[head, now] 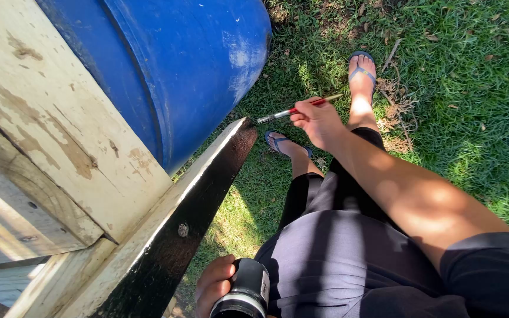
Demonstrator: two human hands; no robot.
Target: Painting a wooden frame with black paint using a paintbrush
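Right hand (pixel 319 121) holds one paintbrush (pixel 293 110); left hand (pixel 213 285) one can (pixel 244 291)

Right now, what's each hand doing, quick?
Left hand: closed around a black can.
Right hand: closed on a thin red-handled paintbrush, bristles at the black-painted plank's end.

My right hand (pixel 319 121) held a thin brush (pixel 293 110) at the black-painted plank (pixel 207 194); my left hand (pixel 213 285) gripped a black can (pixel 245 291).

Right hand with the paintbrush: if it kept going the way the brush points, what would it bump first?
Probably the tip of the black-painted plank. The right hand aims its paintbrush there; the blue barrel sits just beyond, though depth is unclear.
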